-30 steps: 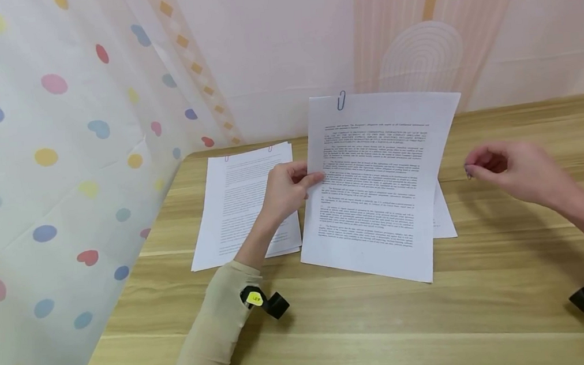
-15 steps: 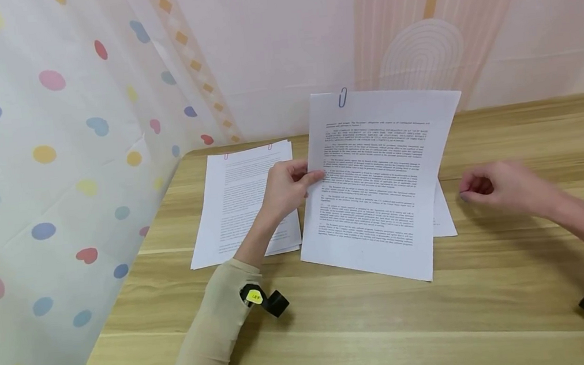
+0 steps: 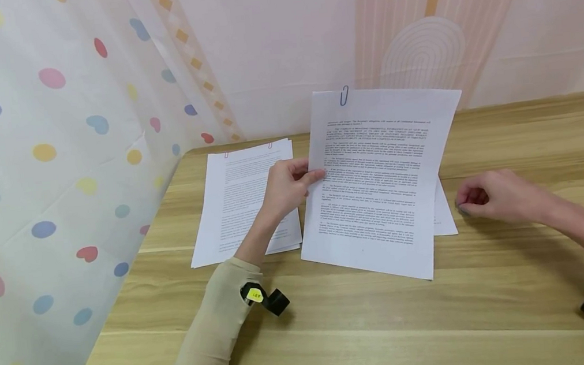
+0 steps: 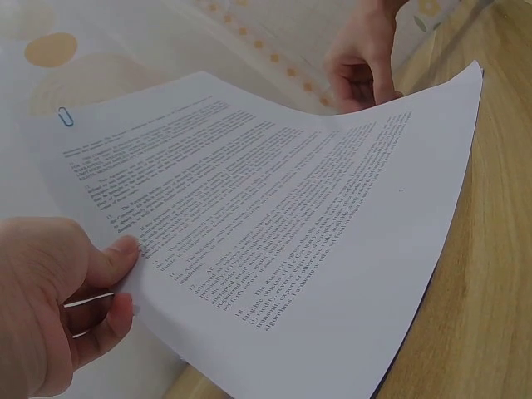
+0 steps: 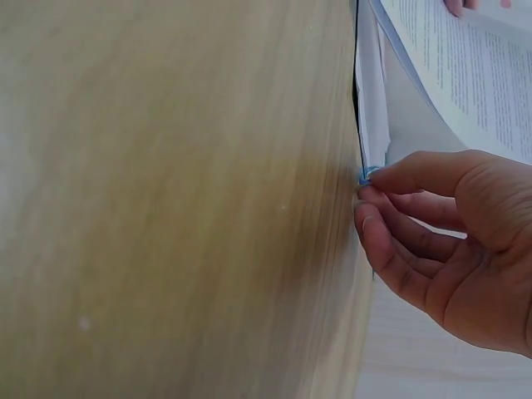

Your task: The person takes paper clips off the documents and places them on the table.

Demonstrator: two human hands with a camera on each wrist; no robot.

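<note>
While the wooden counter [image 3: 367, 326] carries a clipped stack of printed pages [image 3: 241, 201] at its left, the left hand [image 3: 285, 192] stays where it was a second ago, thumb and fingers [image 4: 100, 266] pinching the left edge of the raised sheaf of pages [image 3: 376, 187], whose blue paper clip [image 3: 343, 95] sits at the top. The right hand [image 3: 499, 198] has dropped from mid-air to the counter beside the flat sheets [image 3: 443, 215] lying under the sheaf, its fingers [image 5: 391, 179] curled and pinching a small blue clip [image 5: 366, 175], so a second clip looks ready for those sheets.
</note>
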